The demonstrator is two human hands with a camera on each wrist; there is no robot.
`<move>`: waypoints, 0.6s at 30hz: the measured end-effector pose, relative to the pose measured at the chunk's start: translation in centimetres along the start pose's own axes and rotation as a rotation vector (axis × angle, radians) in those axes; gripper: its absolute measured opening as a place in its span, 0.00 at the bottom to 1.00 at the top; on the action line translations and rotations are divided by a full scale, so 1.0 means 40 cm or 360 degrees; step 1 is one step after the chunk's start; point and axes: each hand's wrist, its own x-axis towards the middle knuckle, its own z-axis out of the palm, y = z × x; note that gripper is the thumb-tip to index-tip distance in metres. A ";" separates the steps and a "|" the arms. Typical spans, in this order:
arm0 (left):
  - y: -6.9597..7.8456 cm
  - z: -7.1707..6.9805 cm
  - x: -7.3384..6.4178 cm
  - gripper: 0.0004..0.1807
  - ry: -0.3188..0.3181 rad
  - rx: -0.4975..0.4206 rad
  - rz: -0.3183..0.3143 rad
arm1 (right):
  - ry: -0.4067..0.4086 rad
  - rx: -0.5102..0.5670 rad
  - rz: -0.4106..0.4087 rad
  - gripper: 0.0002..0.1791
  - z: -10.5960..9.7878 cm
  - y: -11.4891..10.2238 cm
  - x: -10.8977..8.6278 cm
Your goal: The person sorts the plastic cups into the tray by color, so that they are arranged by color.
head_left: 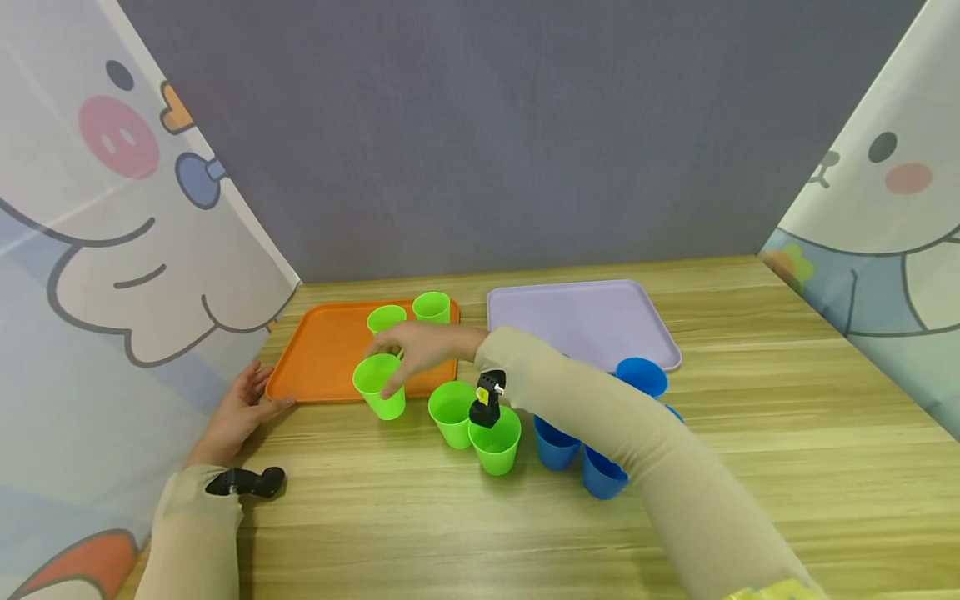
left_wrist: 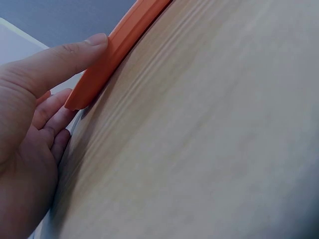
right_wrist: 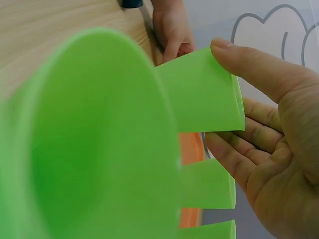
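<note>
My right hand [head_left: 423, 346] holds a green cup [head_left: 378, 383] near its rim, thumb on one side and fingers on the other. The cup is upright and overlaps the front edge of the orange tray [head_left: 322, 350] in the head view. Two more green cups [head_left: 431, 307] stand at the tray's right side, one partly hidden by the hand. At the tray's front left corner, my left hand [head_left: 238, 412] grips the rim, and the left wrist view shows the thumb [left_wrist: 82, 52] against it. Two green cups [head_left: 497, 446] stand side by side on the table.
Several blue cups [head_left: 557, 446] stand right of the green ones, partly covered by my right sleeve [head_left: 622, 408]. A lilac tray [head_left: 577, 317] lies at the back right. A grey panel [head_left: 487, 142] rises behind the wooden table [head_left: 375, 517], with cartoon-printed sheets [head_left: 150, 250] at both sides.
</note>
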 end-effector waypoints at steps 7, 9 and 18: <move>-0.001 0.003 0.001 0.54 0.0018 -0.0007 0.0031 | 0.0073 0.0013 0.0046 0.37 -0.004 -0.006 0.038; -0.002 0.003 0.002 0.54 0.0020 0.0000 0.0036 | 0.0104 0.0050 0.0066 0.37 -0.004 -0.004 0.048; -0.007 0.000 0.003 0.54 0.0018 -0.0004 0.0044 | 0.0225 0.0104 0.0152 0.38 0.001 -0.001 0.085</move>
